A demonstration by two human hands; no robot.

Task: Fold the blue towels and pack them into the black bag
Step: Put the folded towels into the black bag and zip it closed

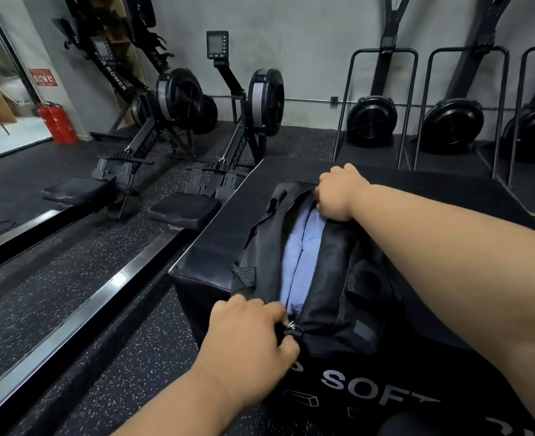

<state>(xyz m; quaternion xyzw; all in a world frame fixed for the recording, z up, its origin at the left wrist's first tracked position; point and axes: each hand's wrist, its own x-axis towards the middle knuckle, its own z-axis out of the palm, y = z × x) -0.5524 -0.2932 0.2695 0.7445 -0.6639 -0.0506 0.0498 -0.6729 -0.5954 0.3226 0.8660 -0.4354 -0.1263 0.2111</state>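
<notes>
A black bag (332, 278) lies on a black padded box (225, 240) in front of me, its top zip open along the middle. Folded blue towels (300, 253) show inside through the gap. My left hand (250, 335) is at the near end of the bag and pinches the metal zip pull (291, 327) between thumb and fingers. My right hand (338, 193) reaches across to the far end and grips the bag's edge there with curled fingers. The bag's carry straps (269, 225) hang over its left side.
Two rowing machines (178, 127) stand on the speckled floor to the left, their rails running toward me. Fan units in metal frames (373, 118) line the back wall on the right. Red fire extinguishers (57, 121) sit by the glass door.
</notes>
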